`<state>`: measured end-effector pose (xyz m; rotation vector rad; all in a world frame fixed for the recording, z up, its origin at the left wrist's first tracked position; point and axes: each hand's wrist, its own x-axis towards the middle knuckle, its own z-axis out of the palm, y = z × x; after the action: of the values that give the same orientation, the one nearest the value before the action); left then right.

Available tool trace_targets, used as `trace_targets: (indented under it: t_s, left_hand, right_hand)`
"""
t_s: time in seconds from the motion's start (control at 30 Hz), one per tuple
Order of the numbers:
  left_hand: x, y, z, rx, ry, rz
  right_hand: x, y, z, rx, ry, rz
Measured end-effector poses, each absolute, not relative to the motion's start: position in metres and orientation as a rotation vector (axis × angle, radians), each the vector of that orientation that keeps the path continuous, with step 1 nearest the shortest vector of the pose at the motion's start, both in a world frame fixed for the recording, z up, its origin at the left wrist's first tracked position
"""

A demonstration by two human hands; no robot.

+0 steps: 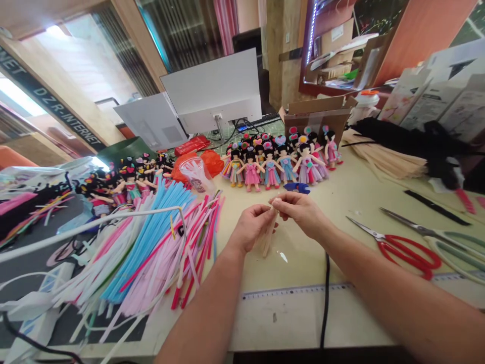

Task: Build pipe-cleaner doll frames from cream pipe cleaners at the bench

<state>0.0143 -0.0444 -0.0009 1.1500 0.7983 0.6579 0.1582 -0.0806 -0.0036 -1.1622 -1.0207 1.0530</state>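
Over the middle of the table, my left hand (254,225) and my right hand (297,211) meet with fingers pinched. Between them are pale beige pipe cleaners (269,237), whose lower ends hang down from my left fingers. My right thumb and forefinger pinch the upper end. The fingers partly hide how the strands are bent. Just beyond my hands lies a small dark blue object (297,188) of a kind I cannot make out. Several dolls (271,169) in pink, blue and yellow dresses stand behind it.
Pipe cleaners (151,242) in blue, pink and white are heaped at left, with a white cable across them. Red-handled scissors (401,250) and green-handled scissors (447,240) lie at right. A ruler (291,291) runs along the front. Beige strands (382,154) lie far right.
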Motion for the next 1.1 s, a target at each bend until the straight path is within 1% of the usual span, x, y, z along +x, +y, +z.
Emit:
trace_targets:
  t_s: [0.43, 0.87, 1.1]
  left_hand:
    - [0.015, -0.042, -0.001, 1.256, 0.920, 0.766]
    - [0.014, -0.039, -0.006, 1.323, 0.915, 0.841]
    - [0.013, -0.040, -0.009, 1.411, 0.838, 0.856]
  right_hand:
    - [0.155, -0.078, -0.009, -1.153, -0.972, 1.090]
    - [0.155, -0.077, -0.013, -1.168, -1.001, 1.125]
    - [0.156, -0.076, -0.014, -1.216, -1.011, 1.126]
